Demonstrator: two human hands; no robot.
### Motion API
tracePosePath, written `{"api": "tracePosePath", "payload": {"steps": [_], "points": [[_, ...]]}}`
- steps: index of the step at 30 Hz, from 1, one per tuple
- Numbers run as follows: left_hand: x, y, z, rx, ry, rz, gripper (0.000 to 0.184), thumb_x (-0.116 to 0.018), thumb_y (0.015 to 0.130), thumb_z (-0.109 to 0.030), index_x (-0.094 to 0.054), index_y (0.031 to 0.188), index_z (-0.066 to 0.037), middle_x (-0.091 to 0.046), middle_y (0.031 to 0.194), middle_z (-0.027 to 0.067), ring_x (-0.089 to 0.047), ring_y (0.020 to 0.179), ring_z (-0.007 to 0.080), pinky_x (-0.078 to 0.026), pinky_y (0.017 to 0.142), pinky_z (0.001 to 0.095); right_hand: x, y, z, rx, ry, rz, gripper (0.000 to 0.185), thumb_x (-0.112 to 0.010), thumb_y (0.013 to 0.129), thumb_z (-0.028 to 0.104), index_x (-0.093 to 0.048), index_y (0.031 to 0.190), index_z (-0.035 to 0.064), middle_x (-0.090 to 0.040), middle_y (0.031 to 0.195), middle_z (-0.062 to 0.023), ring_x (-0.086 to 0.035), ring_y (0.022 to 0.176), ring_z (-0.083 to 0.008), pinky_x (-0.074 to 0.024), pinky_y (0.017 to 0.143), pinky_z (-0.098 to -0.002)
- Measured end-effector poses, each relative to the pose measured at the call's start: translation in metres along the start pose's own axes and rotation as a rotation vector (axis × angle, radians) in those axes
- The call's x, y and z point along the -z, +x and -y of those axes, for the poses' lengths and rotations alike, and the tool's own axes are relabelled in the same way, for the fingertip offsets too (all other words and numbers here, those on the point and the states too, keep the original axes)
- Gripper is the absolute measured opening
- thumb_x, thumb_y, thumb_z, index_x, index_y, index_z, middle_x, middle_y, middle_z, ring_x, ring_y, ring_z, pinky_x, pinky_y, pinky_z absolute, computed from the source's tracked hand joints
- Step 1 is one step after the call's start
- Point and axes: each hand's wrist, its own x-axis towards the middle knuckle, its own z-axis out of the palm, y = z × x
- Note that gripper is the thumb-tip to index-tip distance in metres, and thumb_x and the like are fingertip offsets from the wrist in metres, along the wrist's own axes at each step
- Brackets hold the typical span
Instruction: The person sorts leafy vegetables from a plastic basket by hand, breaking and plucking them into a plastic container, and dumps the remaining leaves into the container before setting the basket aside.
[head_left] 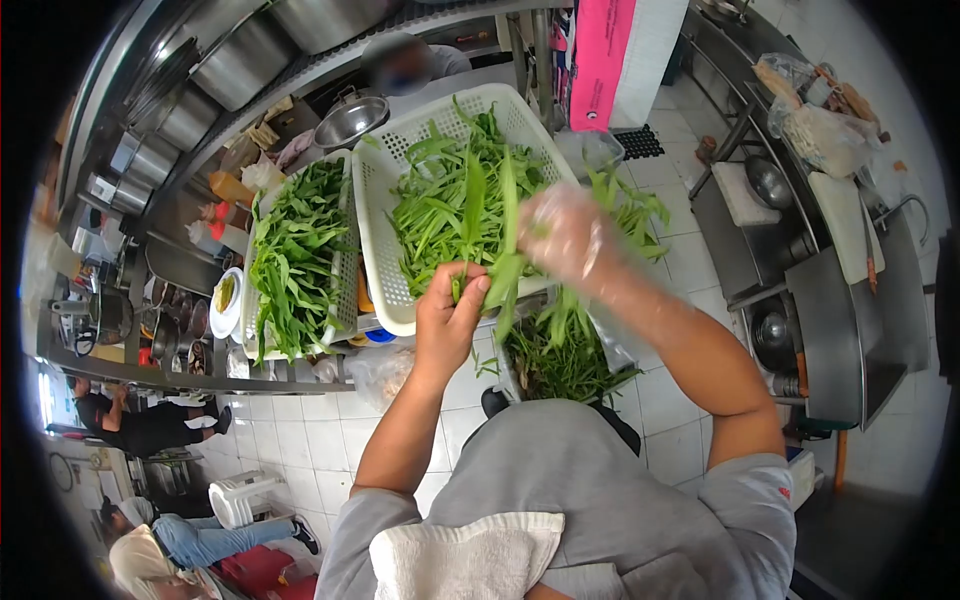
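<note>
Leafy green stems (508, 265) are held upright in my left hand (450, 310), its bare fingers pinched round them at the near edge of a white perforated basket (375, 270). My right hand (570, 235), in a clear plastic glove, is blurred by motion beside the same stems; its fingers cannot be made out. Cut greens (440, 195) lie in the white basket. To its left, a second basket (348, 290) is heaped with long leaves (295, 260). Below my hands, more stems and leaves (560, 350) fill a container near my feet.
A metal bowl (350, 120) and a person (410, 65) are beyond the baskets. Pots (240, 70) line a shelf at upper left. Steel counters (850, 320) stand at right. Other people (135, 420) and a white stool (240, 498) are at lower left.
</note>
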Motion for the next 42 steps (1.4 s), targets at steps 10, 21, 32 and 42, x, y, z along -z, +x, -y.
{"api": "tracePosePath", "payload": {"steps": [10,21,32,42], "points": [[-0.058,-0.055,0.066,-0.110,0.292,0.393,0.025,-0.065,0.087,-0.019,-0.059,0.105,-0.003,-0.062,0.101,0.0145,-0.062,0.088,0.0265,-0.050,0.075,0.0347,0.118,-0.048,-0.067,-0.542,0.463,-0.319,0.021,-0.060,0.087,0.018,-0.068,0.093,0.0000,-0.066,0.101,-0.0058,-0.059,0.089,-0.0131,-0.0441,0.084,-0.0270],[-0.003,0.038,-0.017,0.048,0.091,0.409,0.023,-0.063,0.089,-0.018,-0.065,0.101,0.002,-0.067,0.093,0.0108,-0.066,0.074,0.0170,-0.052,0.060,0.0275,0.126,-0.157,-0.031,-0.966,0.846,-0.419,0.033,-0.059,0.079,0.033,-0.061,0.074,0.0006,-0.063,0.085,-0.0139,-0.059,0.086,-0.0200,-0.0416,0.081,-0.0311],[0.082,0.159,0.132,-0.165,1.152,0.534,0.041,-0.065,0.079,-0.016,-0.057,0.118,-0.008,-0.057,0.115,0.0205,-0.057,0.104,0.0378,-0.048,0.086,0.0429,0.133,-0.213,-0.021,-0.948,1.013,-0.685,0.031,-0.060,0.080,0.030,-0.058,0.085,0.0001,-0.058,0.085,-0.0113,-0.056,0.081,-0.0211,-0.0467,0.076,-0.0330],[0.099,0.178,0.120,-0.324,1.137,0.382,0.033,-0.056,0.085,-0.013,-0.051,0.117,-0.005,-0.059,0.105,0.0217,-0.058,0.094,0.0417,-0.047,0.080,0.0466,0.124,-0.233,-0.022,-1.047,1.111,-0.767,0.022,-0.062,0.085,0.020,-0.055,0.095,0.0019,-0.050,0.088,-0.0087,-0.052,0.090,-0.0247,-0.0468,0.078,-0.0371]]}}
